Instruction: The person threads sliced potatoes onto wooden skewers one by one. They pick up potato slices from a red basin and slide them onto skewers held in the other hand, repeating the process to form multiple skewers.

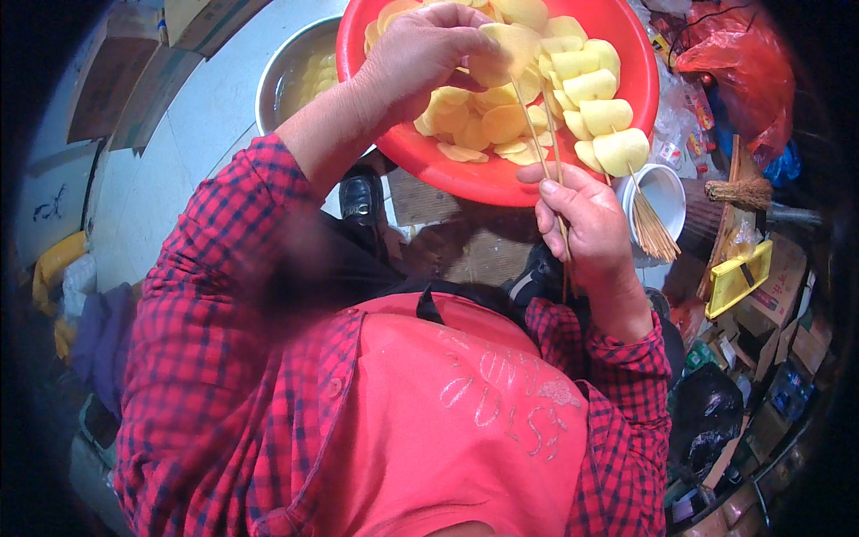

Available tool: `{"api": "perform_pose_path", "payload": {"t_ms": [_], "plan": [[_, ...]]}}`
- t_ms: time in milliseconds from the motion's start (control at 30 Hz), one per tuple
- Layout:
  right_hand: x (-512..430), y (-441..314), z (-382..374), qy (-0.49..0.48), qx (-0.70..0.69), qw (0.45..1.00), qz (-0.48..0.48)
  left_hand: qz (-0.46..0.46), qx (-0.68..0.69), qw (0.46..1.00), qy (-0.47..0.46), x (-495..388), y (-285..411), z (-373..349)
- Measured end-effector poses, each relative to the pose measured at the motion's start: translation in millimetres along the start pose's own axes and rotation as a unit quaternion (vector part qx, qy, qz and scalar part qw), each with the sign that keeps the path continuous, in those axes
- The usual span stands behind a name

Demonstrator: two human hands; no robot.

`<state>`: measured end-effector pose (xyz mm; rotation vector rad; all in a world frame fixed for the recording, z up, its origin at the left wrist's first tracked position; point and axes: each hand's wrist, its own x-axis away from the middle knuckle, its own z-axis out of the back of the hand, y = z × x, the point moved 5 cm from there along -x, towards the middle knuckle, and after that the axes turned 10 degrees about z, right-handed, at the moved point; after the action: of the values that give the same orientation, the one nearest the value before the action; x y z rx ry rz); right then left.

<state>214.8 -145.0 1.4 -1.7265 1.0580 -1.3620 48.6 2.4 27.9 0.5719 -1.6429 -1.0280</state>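
Pinched in my left hand (436, 50) is a thin, pale yellow potato slice (513, 50), held over the red plastic basin (463, 184). My right hand (587, 215) grips two thin bamboo skewers (537, 137) near their lower ends. One skewer's tip meets the lower edge of the held slice; whether it has pierced it I cannot tell. Loose potato slices (470, 124) are heaped in the basin below. Along the basin's right side lie skewers threaded with folded potato slices (597, 87), their bare ends reaching over the rim.
A metal bowl (268, 87) with yellow pieces in liquid stands left of the basin. Bare bamboo skewers (651, 231) lean out of a white bucket (674, 194) at right. Beyond are a yellow-framed tool (738, 278), a red plastic bag (745, 67) and cardboard. Cardboard boxes (121, 74) stand upper left.
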Motion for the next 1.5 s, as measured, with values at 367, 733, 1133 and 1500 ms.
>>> {"api": "perform_pose_path", "payload": {"t_ms": [367,733,1133,1500], "plan": [[-2.6,1.1,0.5,0.005,0.062,0.998,0.024,0.028,0.108,0.994,0.006,-9.2,-44.7,-4.7],[2.8,-1.4,-4.8,0.011,0.029,0.999,0.015,0.034,0.061,0.996,-0.058,-11.3,-41.9,-4.9],[-5.4,-8.6,-3.5,0.045,0.02,0.996,0.073,0.018,0.085,0.996,-0.025,-13.9,-36.8,-6.3],[2.7,-5.1,3.7,0.056,0.034,0.995,0.075,-0.184,-0.193,0.954,-0.137,-27.0,-1.5,21.4]]}}
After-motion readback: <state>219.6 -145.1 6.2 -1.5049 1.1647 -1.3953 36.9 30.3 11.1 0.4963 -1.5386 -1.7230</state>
